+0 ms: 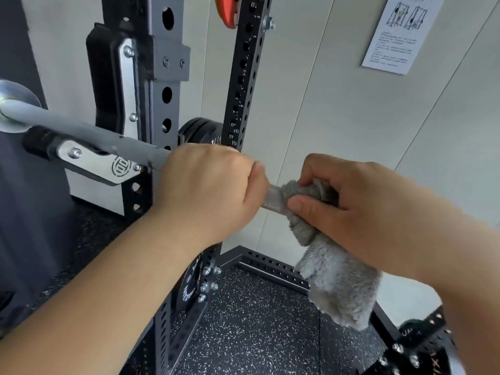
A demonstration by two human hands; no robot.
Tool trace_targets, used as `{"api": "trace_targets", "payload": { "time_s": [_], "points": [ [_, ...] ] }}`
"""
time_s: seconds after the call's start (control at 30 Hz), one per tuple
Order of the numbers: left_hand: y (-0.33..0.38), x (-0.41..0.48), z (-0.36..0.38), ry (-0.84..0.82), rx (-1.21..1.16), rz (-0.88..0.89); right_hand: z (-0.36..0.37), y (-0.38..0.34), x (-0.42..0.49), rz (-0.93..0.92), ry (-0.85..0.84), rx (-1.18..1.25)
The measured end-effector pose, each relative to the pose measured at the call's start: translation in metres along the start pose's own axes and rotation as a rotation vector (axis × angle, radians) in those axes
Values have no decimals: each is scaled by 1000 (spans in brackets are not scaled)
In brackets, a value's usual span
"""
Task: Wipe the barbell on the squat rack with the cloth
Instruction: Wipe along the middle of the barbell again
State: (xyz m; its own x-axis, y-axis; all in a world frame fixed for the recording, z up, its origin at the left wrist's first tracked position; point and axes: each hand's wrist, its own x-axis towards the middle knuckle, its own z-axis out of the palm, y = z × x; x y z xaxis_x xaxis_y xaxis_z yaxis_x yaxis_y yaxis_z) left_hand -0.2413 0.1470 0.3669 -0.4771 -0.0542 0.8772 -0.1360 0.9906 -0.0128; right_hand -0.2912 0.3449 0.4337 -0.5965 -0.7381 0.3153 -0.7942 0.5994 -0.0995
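The grey steel barbell (pixel 89 131) lies on a J-hook of the black squat rack (pixel 159 85) and runs from the upper left toward the centre. My left hand (pixel 211 185) grips the bar just right of the hook. A short knurled stretch of bar shows between my hands. My right hand (pixel 349 201) grips a fluffy grey cloth (pixel 335 282) wrapped round the bar, and the cloth's loose end hangs down below my wrist. The bar to the right of the cloth is hidden.
A second perforated black upright (pixel 249 77) stands behind the bar, with an orange plate (pixel 226 12) near its top and black plates (pixel 200 131) stored lower. A base frame rail (pixel 270 263) crosses the speckled rubber floor (pixel 243 320). A paper notice (pixel 400 33) hangs on the wall.
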Motion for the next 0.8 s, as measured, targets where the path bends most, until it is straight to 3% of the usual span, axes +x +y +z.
{"api": "trace_targets", "payload": {
  "time_s": [0.3,0.47,0.67,0.8],
  "points": [
    [-2,-9,20,254,-89,20,-17,11,8,14,-229,-63],
    [-3,-12,27,361,-90,47,-1,10,52,-72,-384,285],
    [-2,-15,30,394,-78,40,3,28,51,-192,-343,325],
    [-1,-11,27,392,-70,24,4,16,57,-198,-471,381]
  ]
}}
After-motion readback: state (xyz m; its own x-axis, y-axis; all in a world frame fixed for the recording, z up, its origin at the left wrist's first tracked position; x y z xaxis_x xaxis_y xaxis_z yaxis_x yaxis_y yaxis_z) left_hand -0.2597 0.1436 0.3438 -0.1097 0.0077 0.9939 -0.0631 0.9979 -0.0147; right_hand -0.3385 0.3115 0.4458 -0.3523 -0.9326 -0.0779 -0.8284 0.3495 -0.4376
